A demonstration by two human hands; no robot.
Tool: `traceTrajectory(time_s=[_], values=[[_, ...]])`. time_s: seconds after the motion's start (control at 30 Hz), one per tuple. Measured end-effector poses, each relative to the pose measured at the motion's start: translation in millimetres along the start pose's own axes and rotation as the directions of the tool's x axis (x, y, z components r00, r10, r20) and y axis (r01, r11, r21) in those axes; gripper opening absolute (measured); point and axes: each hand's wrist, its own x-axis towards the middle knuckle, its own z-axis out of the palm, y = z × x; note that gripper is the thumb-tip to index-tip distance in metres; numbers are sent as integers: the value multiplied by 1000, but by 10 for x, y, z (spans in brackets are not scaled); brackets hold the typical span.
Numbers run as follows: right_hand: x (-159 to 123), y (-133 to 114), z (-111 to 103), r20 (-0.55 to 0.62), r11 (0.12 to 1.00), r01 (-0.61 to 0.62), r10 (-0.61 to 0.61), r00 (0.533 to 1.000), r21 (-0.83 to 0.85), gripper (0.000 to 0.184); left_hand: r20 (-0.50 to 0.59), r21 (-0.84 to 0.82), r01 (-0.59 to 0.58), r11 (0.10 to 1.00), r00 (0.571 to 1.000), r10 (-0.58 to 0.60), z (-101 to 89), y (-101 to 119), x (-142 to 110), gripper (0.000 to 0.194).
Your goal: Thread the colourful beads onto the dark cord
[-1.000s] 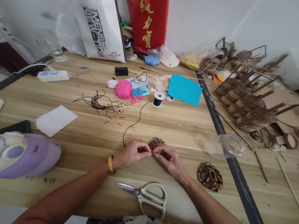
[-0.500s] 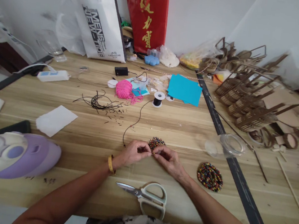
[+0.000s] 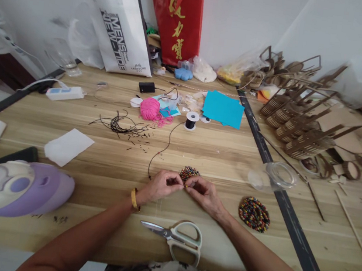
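Observation:
My left hand [image 3: 163, 183], with a gold bracelet [image 3: 134, 198] at its wrist, is closed in a pinch. A thin black cord [image 3: 169, 138] runs from a spool [image 3: 192, 121] down to the side of this hand; its end at the fingertips is too small to see. My right hand [image 3: 205, 194] pinches a tiny yellow bead [image 3: 186, 186], right against the left fingertips. Just beyond the fingers lies a small heap of multicoloured beads [image 3: 190, 172]. To the right rests a coiled beaded string [image 3: 254, 214].
Scissors [image 3: 173, 235] lie near the front edge, between my forearms. Cut black cords [image 3: 119, 123], pink yarn [image 3: 150, 108] and blue sheets [image 3: 223, 109] are farther back. A purple-and-white appliance [image 3: 34, 190] stands at left, brown woven baskets [image 3: 301, 124] at right.
The yellow bead shows a little more clearly at my right fingertips, and the fingertips have shifted very slightly. The view has tilted a little; other things stay put.

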Motion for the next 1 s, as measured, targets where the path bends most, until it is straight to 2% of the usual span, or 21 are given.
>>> traceTrajectory(time_s=[0.2, 1.0], values=[[-1, -6, -5, -16, 999, 8, -9, 1000, -38, 25, -1, -15, 3, 1000, 1000, -3, 1, 17, 2, 12], [7, 16, -8, 6, 1000, 14, -14, 1000, -8, 22, -6, -32, 15, 999, 1000, -15, 4, 4, 13, 10]])
